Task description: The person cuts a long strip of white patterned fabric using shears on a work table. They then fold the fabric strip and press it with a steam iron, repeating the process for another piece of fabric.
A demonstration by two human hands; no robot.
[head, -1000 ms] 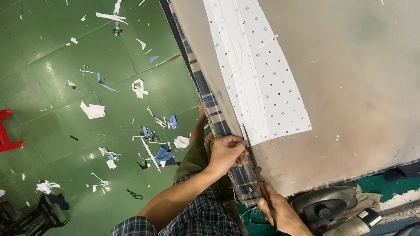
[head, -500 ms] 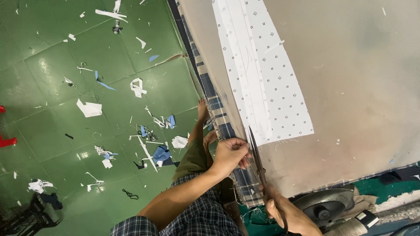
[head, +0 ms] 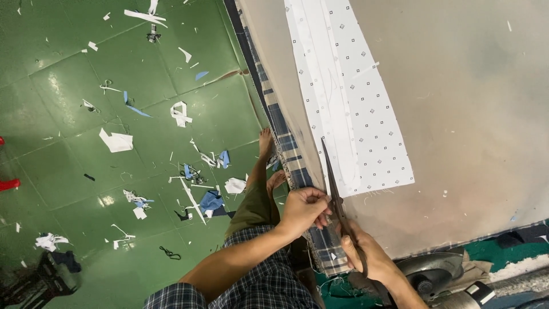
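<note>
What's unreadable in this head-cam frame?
- Scissors: handles hidden inside the right hand, head view.
- Cut line: whether the blades are in the white dotted fabric or only lie along its edge is too fine to tell.
- Left hand: its grip at the table edge is covered by its own fingers.
- Grey machine: cut off by the bottom edge.
- Floor scraps: too small to identify.

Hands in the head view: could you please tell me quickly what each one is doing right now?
Left hand: closed, pinching the white dotted fabric near its edge.
Right hand: closed on the scissors.
</note>
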